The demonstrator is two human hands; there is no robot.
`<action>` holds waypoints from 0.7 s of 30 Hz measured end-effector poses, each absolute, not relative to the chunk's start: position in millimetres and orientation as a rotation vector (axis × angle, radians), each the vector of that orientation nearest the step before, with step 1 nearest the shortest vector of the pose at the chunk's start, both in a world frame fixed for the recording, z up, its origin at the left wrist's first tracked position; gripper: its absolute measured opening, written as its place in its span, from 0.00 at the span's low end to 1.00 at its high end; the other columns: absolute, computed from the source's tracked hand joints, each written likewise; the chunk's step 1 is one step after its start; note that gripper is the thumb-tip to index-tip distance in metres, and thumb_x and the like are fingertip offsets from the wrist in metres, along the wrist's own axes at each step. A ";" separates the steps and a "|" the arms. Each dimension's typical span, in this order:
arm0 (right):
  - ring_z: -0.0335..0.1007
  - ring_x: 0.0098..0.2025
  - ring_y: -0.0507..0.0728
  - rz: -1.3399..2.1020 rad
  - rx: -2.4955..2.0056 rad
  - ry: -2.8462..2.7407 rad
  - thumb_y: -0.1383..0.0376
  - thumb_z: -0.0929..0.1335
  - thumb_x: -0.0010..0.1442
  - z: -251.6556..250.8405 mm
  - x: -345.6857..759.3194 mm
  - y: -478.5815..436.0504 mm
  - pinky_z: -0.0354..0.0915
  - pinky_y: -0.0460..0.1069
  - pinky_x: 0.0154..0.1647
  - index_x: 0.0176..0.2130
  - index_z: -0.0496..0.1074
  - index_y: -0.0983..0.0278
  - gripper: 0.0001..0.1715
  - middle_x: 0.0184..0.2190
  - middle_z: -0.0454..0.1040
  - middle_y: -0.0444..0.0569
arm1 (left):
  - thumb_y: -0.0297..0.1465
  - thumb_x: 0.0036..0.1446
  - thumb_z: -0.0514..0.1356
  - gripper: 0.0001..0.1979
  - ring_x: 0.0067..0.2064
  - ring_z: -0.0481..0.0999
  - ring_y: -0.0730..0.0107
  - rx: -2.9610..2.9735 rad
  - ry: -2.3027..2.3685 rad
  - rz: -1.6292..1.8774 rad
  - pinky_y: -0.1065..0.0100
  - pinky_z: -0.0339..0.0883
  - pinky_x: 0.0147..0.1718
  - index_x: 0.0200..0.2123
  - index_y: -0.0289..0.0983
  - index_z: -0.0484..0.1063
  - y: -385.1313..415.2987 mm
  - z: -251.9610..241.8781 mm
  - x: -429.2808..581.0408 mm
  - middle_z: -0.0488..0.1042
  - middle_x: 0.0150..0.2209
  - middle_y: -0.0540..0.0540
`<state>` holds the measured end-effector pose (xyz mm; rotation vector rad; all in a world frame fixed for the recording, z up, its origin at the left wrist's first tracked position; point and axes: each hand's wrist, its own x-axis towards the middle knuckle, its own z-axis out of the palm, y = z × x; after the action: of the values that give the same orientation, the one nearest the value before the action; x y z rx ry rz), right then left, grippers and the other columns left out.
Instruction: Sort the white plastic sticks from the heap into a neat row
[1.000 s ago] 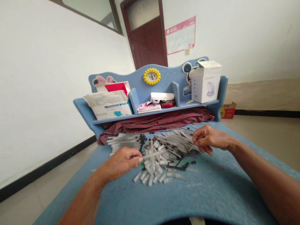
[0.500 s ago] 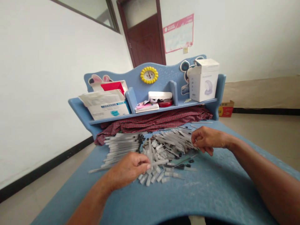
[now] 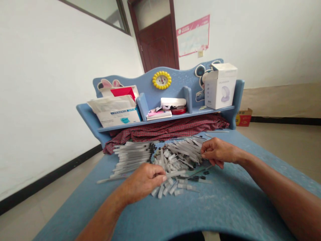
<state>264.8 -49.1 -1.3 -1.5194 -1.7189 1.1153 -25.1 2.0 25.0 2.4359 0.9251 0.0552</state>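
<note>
My left hand (image 3: 145,180) pinches one end of a frosted pen barrel (image 3: 177,173), which points to the right over the pile. My right hand (image 3: 217,152) is closed at the right end of a heap of loose pen barrels (image 3: 187,149), thumb and fingers together; what they hold, if anything, is hidden. Between the hands lie clear pen caps (image 3: 173,189) and small black plugs (image 3: 203,177). To the left, a row of pen barrels (image 3: 131,159) lies side by side, black ends facing right.
All this lies on a blue desk (image 3: 155,217). Behind it, a red checked cloth (image 3: 160,130) is bunched under a blue shelf (image 3: 150,122). The shelf carries a mask box (image 3: 119,115), booklets (image 3: 157,115) and a white box (image 3: 220,88).
My left hand has moved slightly right with the pen barrel. My right hand has shifted a little left, against the heap. The whole view has shifted slightly.
</note>
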 end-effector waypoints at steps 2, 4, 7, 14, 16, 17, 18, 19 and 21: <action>0.60 0.10 0.47 1.118 -1.509 -1.721 0.63 0.65 0.53 -1.0 263.1 -49.3 0.53 0.40 0.10 0.29 0.66 0.65 0.06 0.13 0.68 0.39 | 0.35 0.56 0.50 0.14 0.28 0.65 0.74 2.431 0.922 0.054 0.75 0.54 0.27 0.30 0.34 0.72 1.1 24.5 -24.4 0.66 0.25 0.52; 0.59 0.10 0.47 1.109 -1.503 -1.732 0.62 0.65 0.53 -1.2 261.4 -49.6 0.53 0.40 0.10 0.28 0.66 0.65 0.07 0.12 0.67 0.38 | 0.34 0.56 0.50 0.14 0.29 0.66 0.74 2.432 0.917 0.052 0.75 0.54 0.27 0.30 0.34 0.72 0.2 24.0 -23.6 0.67 0.25 0.52; 0.57 0.09 0.46 1.100 -1.504 -1.763 0.62 0.65 0.53 -0.3 259.3 -51.3 0.51 0.40 0.09 0.27 0.66 0.65 0.08 0.11 0.66 0.37 | 0.34 0.55 0.50 0.14 0.28 0.66 0.74 2.437 0.926 0.050 0.75 0.54 0.27 0.30 0.34 0.72 -0.7 23.4 -22.5 0.67 0.25 0.52; 0.54 0.08 0.45 1.117 -1.518 -1.823 0.65 0.65 0.53 2.6 252.6 -54.5 0.49 0.39 0.07 0.28 0.67 0.65 0.05 0.11 0.64 0.36 | 0.35 0.56 0.50 0.14 0.28 0.66 0.74 2.439 0.916 0.039 0.75 0.54 0.27 0.31 0.34 0.73 0.1 20.9 -22.3 0.68 0.25 0.51; 0.54 0.08 0.45 1.113 -1.521 -1.815 0.65 0.65 0.53 2.2 251.3 -54.1 0.50 0.39 0.07 0.30 0.67 0.65 0.05 0.11 0.64 0.36 | 0.35 0.56 0.50 0.14 0.28 0.66 0.74 2.441 0.907 0.040 0.75 0.54 0.27 0.31 0.34 0.73 0.2 20.4 -22.3 0.68 0.25 0.52; 0.54 0.08 0.45 1.106 -1.520 -1.805 0.64 0.65 0.53 2.0 251.2 -53.8 0.50 0.39 0.07 0.31 0.68 0.65 0.05 0.12 0.64 0.36 | 0.34 0.56 0.50 0.14 0.28 0.66 0.74 2.442 0.906 0.041 0.75 0.54 0.27 0.30 0.34 0.73 0.0 20.4 -22.2 0.67 0.25 0.52; 0.54 0.08 0.45 1.094 -1.517 -1.794 0.64 0.65 0.54 1.9 251.3 -53.5 0.50 0.40 0.07 0.32 0.68 0.65 0.06 0.12 0.65 0.36 | 0.34 0.56 0.50 0.14 0.28 0.66 0.74 2.443 0.907 0.039 0.75 0.54 0.26 0.30 0.34 0.73 -0.2 20.6 -22.0 0.67 0.25 0.52; 0.54 0.08 0.45 1.077 -1.513 -1.782 0.63 0.65 0.54 1.9 251.7 -53.3 0.50 0.40 0.07 0.32 0.68 0.66 0.07 0.12 0.65 0.37 | 0.34 0.56 0.50 0.14 0.28 0.66 0.74 2.445 0.909 0.037 0.75 0.54 0.26 0.30 0.34 0.73 -0.6 21.0 -21.8 0.67 0.24 0.52; 0.54 0.08 0.45 1.046 -1.511 -1.761 0.62 0.65 0.56 2.6 252.8 -53.0 0.50 0.39 0.07 0.31 0.67 0.66 0.09 0.12 0.65 0.37 | 0.34 0.56 0.51 0.14 0.28 0.66 0.74 2.441 0.917 0.035 0.76 0.54 0.26 0.30 0.34 0.73 -1.7 22.3 -21.0 0.67 0.24 0.52</action>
<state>252.8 -53.0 2.6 -1.5112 -1.7611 1.0460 -21.0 -1.7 22.3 2.4412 0.9166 0.0352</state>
